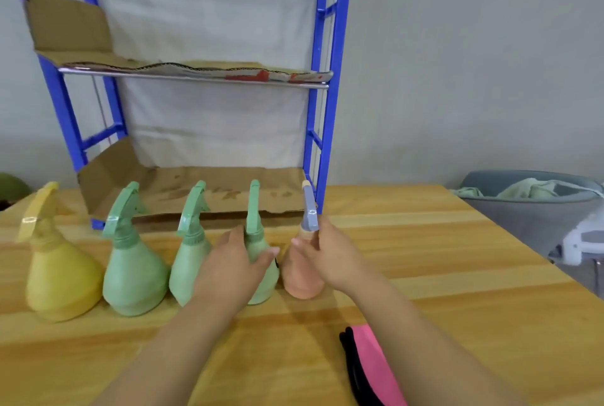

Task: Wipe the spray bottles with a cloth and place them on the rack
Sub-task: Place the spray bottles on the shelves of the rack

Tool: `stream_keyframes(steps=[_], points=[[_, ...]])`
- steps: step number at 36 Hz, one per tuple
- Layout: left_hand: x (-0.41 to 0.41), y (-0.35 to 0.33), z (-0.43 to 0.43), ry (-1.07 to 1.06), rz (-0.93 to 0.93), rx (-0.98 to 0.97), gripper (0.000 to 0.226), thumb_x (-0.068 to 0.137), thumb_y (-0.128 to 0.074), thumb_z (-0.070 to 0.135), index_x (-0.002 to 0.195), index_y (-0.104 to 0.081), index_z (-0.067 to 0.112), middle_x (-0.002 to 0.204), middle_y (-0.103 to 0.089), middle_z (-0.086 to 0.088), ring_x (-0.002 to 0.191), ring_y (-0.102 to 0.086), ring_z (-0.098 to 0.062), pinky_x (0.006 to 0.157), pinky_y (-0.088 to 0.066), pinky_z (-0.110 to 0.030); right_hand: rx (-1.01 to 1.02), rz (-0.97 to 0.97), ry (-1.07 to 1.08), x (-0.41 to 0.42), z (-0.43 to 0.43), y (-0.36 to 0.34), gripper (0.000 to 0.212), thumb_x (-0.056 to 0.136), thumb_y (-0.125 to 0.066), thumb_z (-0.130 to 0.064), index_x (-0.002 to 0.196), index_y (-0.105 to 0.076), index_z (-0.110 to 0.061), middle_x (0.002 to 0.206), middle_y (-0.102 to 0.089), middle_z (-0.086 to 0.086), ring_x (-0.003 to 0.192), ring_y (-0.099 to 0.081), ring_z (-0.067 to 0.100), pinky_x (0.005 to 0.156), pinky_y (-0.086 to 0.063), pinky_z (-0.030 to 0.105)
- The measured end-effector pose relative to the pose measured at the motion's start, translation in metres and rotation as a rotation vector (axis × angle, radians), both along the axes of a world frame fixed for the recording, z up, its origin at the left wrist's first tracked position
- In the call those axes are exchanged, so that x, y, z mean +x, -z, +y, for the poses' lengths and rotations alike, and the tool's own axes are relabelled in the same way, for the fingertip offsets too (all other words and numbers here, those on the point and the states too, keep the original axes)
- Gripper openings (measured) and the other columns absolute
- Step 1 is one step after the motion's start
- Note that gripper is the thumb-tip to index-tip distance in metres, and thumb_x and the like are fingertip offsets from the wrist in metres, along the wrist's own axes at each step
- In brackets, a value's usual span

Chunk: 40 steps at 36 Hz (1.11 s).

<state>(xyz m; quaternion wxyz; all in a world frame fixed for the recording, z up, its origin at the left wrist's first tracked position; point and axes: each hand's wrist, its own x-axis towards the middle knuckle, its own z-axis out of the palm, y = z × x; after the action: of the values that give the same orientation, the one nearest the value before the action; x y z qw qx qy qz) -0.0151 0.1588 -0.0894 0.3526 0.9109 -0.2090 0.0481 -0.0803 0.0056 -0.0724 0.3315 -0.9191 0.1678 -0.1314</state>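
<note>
Orange spray bottle (302, 275) stands on the table (425, 275), right hand (330, 255) in a curled grip round its neck; left hand (235, 261) spread against the green bottle (255, 232). Lift straight up, then reach the pink cloth (376, 363).

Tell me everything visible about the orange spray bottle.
The orange spray bottle looks like matt plastic: a pear-shaped peach body and a grey-blue trigger head with a pale tip. It stands upright on the wooden table, rightmost of five in a row, in front of the blue rack. The right hand grips its neck.
</note>
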Motion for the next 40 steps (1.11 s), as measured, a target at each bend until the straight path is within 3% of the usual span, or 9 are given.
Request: stream_keyframes(steps=[3, 8, 15, 20, 23, 26, 31, 36, 40], points=[[0.003, -0.006, -0.002, -0.025, 0.008, -0.026, 0.047, 0.085, -0.061, 0.049, 0.119, -0.053, 0.018, 0.103, -0.063, -0.002, 0.091, -0.060, -0.024, 0.072, -0.050, -0.035, 0.014, -0.010, 0.014, 0.000, 0.002, 0.000, 0.029, 0.096, -0.054, -0.031, 0.120, -0.045, -0.018, 0.091, -0.053, -0.004, 0.082, -0.049, 0.018, 0.070, -0.035, 0.026], [-0.003, -0.017, -0.001, -0.005, -0.021, -0.088, 0.033, 0.087, -0.062, 0.042, 0.114, -0.059, 0.023, 0.084, -0.059, 0.006, 0.078, -0.058, -0.019, 0.062, -0.045, -0.029, 0.016, 0.022, 0.014, -0.001, 0.003, -0.009, 0.014, 0.097, -0.053, -0.027, 0.106, -0.042, -0.023, 0.094, -0.054, -0.001, 0.082, -0.050, 0.019, 0.066, -0.035, 0.027], [-0.016, -0.063, 0.006, 0.058, -0.073, -0.174, 0.027, 0.084, -0.062, 0.048, 0.101, -0.062, 0.028, 0.080, -0.064, 0.008, 0.079, -0.062, -0.018, 0.063, -0.049, -0.030, -0.067, 0.041, 0.051, -0.015, 0.002, -0.026, 0.020, 0.096, -0.052, -0.026, 0.113, -0.051, -0.016, 0.102, -0.060, 0.005, 0.082, -0.050, 0.022, 0.067, -0.036, 0.028], [-0.018, -0.104, 0.021, 0.090, -0.085, -0.231, 0.027, 0.079, -0.066, 0.051, 0.096, -0.065, 0.030, 0.076, -0.064, 0.009, 0.078, -0.063, -0.018, 0.062, -0.048, -0.030, -0.174, -0.026, 0.078, -0.023, -0.003, -0.062, 0.019, 0.093, -0.055, -0.039, 0.104, -0.050, -0.024, 0.087, -0.060, -0.002, 0.080, -0.054, 0.026, 0.063, -0.039, 0.032], [-0.013, -0.129, 0.032, 0.115, -0.111, -0.254, 0.026, 0.079, -0.068, 0.048, 0.098, -0.066, 0.030, 0.085, -0.067, 0.010, 0.083, -0.064, -0.016, 0.073, -0.054, -0.035, -0.219, -0.114, 0.068, -0.023, 0.000, -0.093, 0.018, 0.092, -0.055, -0.042, 0.097, -0.049, -0.025, 0.079, -0.059, -0.004, 0.079, -0.058, 0.025, 0.067, -0.045, 0.034], [-0.002, -0.155, 0.044, 0.119, -0.138, -0.282, 0.025, 0.078, -0.069, 0.047, 0.098, -0.066, 0.033, 0.090, -0.067, 0.011, 0.085, -0.064, -0.014, 0.077, -0.055, -0.037, -0.252, -0.196, 0.073, -0.019, 0.005, -0.126, 0.024, 0.092, -0.054, -0.044, 0.103, -0.051, -0.023, 0.086, -0.063, 0.002, 0.084, -0.062, 0.029, 0.073, -0.050, 0.039], [0.025, -0.195, 0.067, 0.109, -0.204, -0.400, 0.022, 0.078, -0.071, 0.042, 0.095, -0.068, 0.029, 0.089, -0.068, 0.009, 0.083, -0.063, -0.009, 0.067, -0.049, -0.028, -0.242, -0.377, 0.040, 0.001, 0.012, -0.178, 0.022, 0.092, -0.056, -0.038, 0.100, -0.052, -0.019, 0.082, -0.060, 0.000, 0.083, -0.058, 0.027, 0.075, -0.048, 0.041], [0.053, -0.234, 0.084, 0.067, -0.383, -0.424, 0.023, 0.080, -0.071, 0.040, 0.099, -0.066, 0.029, 0.086, -0.062, 0.014, 0.080, -0.057, -0.003, 0.071, -0.047, -0.031, -0.289, -0.568, 0.020, 0.032, 0.022, -0.230, 0.030, 0.090, -0.058, -0.040, 0.113, -0.059, -0.021, 0.094, -0.067, 0.001, 0.087, -0.061, 0.025, 0.077, -0.050, 0.039], [0.083, -0.260, 0.090, 0.038, -0.494, -0.387, 0.028, 0.081, -0.069, 0.041, 0.104, -0.065, 0.025, 0.082, -0.055, 0.019, 0.076, -0.055, -0.003, 0.064, -0.045, -0.029, -0.295, -0.666, 0.007, 0.062, 0.026, -0.266, 0.027, 0.090, -0.059, -0.038, 0.109, -0.060, -0.019, 0.096, -0.067, 0.000, 0.091, -0.061, 0.025, 0.080, -0.051, 0.040]])
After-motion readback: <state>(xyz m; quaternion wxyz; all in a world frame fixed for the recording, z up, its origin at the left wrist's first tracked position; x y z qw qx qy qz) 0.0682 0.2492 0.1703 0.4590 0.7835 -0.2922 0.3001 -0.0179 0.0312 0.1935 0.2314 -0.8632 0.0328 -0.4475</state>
